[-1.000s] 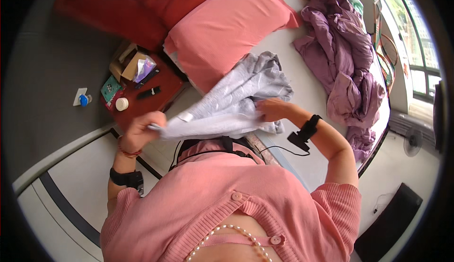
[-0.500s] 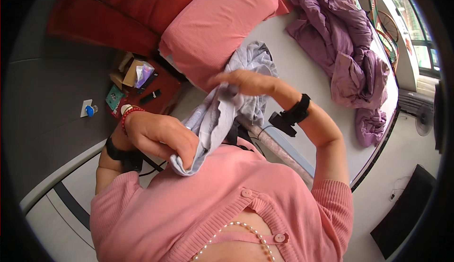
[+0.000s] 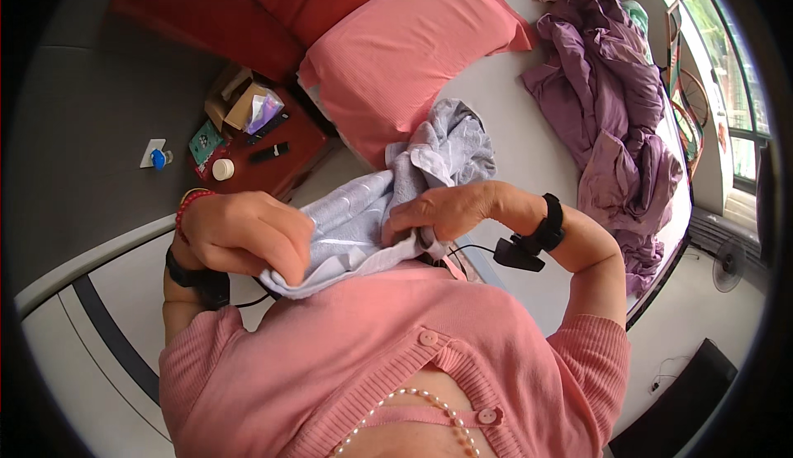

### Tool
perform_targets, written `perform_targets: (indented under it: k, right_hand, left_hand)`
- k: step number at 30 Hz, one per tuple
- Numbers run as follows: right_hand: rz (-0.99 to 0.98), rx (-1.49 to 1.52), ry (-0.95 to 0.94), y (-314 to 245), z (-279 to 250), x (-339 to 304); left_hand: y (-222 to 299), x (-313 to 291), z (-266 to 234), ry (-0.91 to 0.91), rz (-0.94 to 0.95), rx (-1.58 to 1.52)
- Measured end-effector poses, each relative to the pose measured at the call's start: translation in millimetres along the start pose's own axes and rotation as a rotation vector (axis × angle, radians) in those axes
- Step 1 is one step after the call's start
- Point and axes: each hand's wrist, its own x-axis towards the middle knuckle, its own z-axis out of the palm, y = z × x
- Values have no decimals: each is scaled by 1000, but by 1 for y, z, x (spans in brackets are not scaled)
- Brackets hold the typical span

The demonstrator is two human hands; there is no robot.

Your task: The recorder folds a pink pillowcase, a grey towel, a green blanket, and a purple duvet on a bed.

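Two grips secure the grey cloth (image 3: pixel 355 198) by its near hem: left hand (image 3: pixel 248 231) closed on one end, right hand (image 3: pixel 446 210) partly curled around the other. Likely light, soft and limp; best held at hem ends. Its far part bunches on the bed (image 3: pixel 516 148), beside the pink cover (image 3: pixel 405 53).

Grey cloth (image 3: pixel 347 206) (pale lines across it), near edge spread, far end crumpled over the white mattress (image 3: pixel 529 177).

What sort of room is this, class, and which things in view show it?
Most likely a bedroom: a pale mattress, rumpled purple bedding lying on it, and a reddish bedside table close by.
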Motion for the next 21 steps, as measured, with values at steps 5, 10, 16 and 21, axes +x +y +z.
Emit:
perform_targets:
  k: [5,10,16,21]
  right_hand:
    - [644,-328,136,54,22,-44]
    - [174,-282,732,53,29,-77]
    - [-159,-491,877,-3,8,-66]
    - [-538,-381,428,-53,1,-36]
  left_hand:
    - [15,-17,4,472,358,-10]
    - [33,5,-5,274,438,28]
    - [31,72,-6,-188,220,34]
    - [32,85,0,-350,219,166]
